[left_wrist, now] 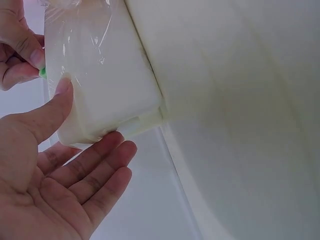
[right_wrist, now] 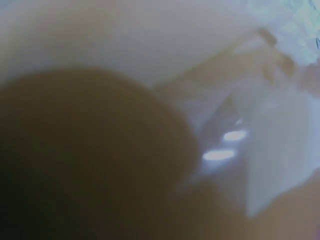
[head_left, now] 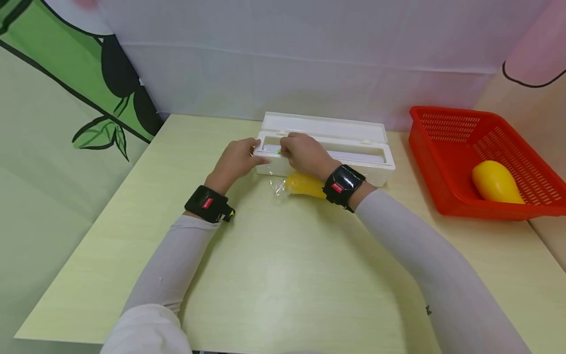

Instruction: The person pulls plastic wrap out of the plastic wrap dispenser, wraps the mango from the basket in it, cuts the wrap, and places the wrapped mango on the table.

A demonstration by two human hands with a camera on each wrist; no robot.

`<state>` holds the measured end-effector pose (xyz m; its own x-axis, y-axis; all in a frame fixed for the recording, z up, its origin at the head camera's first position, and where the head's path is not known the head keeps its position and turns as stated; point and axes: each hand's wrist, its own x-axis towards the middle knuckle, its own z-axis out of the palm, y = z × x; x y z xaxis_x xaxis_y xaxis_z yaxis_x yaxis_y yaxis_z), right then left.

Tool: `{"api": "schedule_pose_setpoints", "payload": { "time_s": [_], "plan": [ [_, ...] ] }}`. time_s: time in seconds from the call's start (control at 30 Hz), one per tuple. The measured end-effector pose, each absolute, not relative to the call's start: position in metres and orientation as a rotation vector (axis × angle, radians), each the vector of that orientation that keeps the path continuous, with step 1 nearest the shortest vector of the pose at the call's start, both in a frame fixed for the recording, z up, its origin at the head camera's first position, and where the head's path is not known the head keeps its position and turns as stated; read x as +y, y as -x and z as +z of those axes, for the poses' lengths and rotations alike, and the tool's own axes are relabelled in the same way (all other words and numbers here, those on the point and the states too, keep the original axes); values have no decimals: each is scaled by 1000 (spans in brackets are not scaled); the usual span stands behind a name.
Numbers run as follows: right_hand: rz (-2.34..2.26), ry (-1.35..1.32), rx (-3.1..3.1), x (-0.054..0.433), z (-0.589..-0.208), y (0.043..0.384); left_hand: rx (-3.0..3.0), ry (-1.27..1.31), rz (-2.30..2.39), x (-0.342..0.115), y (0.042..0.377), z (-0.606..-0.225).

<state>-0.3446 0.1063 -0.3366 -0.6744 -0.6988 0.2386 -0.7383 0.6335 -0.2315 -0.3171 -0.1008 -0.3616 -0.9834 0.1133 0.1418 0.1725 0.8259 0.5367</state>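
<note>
A white cling film dispenser [head_left: 323, 164] stands on the table with its lid [head_left: 325, 127] tipped open at the back and a pale roll [head_left: 349, 156] inside. My left hand [head_left: 235, 160] holds its left end, thumb on the front and fingers at the end face. Between thumb and finger, my right hand [head_left: 308, 155] pinches a small green slider [left_wrist: 43, 73] at the dispenser's front edge. Clear film [left_wrist: 85, 37] hangs over the dispenser's front. Below my right hand lies a long yellow item [head_left: 305, 185] in clear film, partly hidden by the wrist. The right wrist view is blurred.
A red plastic basket [head_left: 446, 199] stands at the right of the table [head_left: 274, 275], with a yellow mango-shaped fruit [head_left: 496, 182] in it. Behind the dispenser rises a pale cloth backdrop [head_left: 309, 83]. A printed green wall cloth [head_left: 48, 162] borders the left side.
</note>
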Motion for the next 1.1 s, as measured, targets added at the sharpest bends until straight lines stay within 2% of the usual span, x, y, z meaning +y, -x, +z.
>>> {"api": "schedule_pose_setpoints", "payload": {
  "time_s": [1.1],
  "plan": [
    [563, -1163, -2698, 135, -340, 341, -2909, 211, -873, -102, 316, -360]
  ]
}}
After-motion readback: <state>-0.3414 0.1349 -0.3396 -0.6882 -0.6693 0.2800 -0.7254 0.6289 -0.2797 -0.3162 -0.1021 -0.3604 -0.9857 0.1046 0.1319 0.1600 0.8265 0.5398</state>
